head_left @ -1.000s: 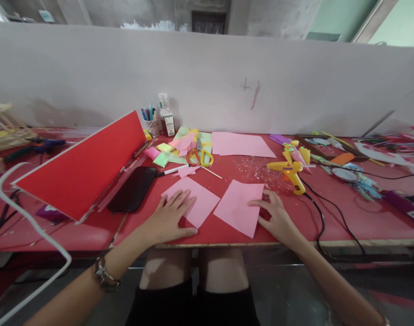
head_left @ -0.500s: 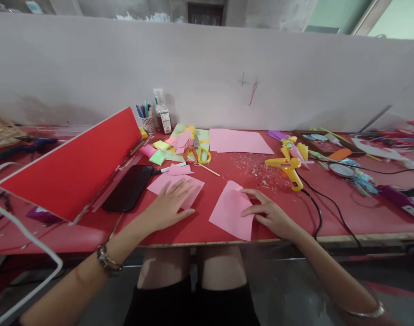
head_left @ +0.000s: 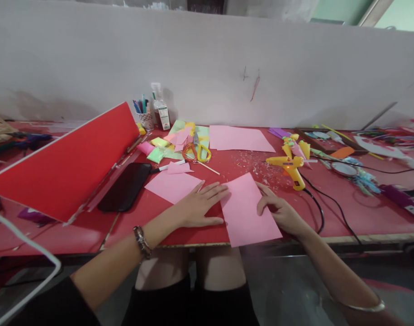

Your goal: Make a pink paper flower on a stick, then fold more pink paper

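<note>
Near the table's front edge, my right hand (head_left: 281,210) pinches the right side of a pink paper sheet (head_left: 245,215), thumb on top and fingers behind. The sheet is tilted, and its lower corner reaches past the table edge. My left hand (head_left: 202,206) lies flat with fingers stretched out, its fingertips at the sheet's left edge. To the left rests another pink paper piece (head_left: 173,186), with a small curled pink strip (head_left: 179,168) at its top. Orange and yellow handled scissors (head_left: 197,153) lie farther back.
A yellow hot glue gun (head_left: 290,168) with a lit light and black cord sits at right, beside scattered scraps. A black phone (head_left: 125,186) and leaning red board (head_left: 71,163) are at left. A large pink sheet (head_left: 240,139), pen cup (head_left: 145,120) and bottle (head_left: 161,111) stand behind.
My left hand has left the left pink piece and moved right to the other sheet's edge. My right hand has turned that sheet and shifted it slightly right.
</note>
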Demonstrator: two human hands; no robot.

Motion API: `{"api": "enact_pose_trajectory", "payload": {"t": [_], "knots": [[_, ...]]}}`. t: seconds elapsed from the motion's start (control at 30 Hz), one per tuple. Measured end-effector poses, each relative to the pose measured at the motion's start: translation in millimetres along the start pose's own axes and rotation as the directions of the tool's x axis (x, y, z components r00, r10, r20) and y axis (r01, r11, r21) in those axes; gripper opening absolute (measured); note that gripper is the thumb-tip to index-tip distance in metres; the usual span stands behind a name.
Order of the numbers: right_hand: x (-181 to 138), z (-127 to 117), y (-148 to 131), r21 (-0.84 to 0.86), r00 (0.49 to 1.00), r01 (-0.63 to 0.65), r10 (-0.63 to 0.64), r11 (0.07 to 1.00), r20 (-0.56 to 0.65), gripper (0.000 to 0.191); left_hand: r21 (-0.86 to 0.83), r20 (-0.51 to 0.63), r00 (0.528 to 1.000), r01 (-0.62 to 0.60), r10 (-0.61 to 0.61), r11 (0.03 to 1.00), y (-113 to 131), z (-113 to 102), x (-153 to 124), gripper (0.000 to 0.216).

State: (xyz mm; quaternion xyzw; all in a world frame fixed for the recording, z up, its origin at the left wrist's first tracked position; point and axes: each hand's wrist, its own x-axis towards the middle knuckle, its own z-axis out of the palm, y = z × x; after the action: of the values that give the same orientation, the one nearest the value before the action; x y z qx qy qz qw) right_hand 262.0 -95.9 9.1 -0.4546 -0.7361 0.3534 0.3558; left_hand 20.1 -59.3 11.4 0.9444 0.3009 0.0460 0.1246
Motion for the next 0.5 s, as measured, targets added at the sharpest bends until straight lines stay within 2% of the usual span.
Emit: {"api": "enact_pose_trajectory", "payload": {"t": [0.1,0.23,0.37,0.5], "knots": [[-1,2,2,-0.027,0.999,0.031,-0.032,0.999,-0.028,0.015,-0.019,0.003,1.0,0.019,-0.018,1.0,4,-2,1,0.07],[1,10,3,-0.251,0.995,0.095,-0.093,0.963,0.022,0.015,-0.015,0.034,0.996,0.08,-0.08,0.997,5,-1,1,0.069],[1,13,4,-0.463,0.988,0.152,-0.15,0.873,0.042,0.022,-0.004,0.066,0.983,0.174,-0.173,0.985,4,4,1,0.072],[0,8,3,-0.495,0.976,0.21,-0.147,0.843,0.163,0.022,-0.002,0.066,0.974,0.215,-0.215,0.977,7,5,0,0.076]]}}
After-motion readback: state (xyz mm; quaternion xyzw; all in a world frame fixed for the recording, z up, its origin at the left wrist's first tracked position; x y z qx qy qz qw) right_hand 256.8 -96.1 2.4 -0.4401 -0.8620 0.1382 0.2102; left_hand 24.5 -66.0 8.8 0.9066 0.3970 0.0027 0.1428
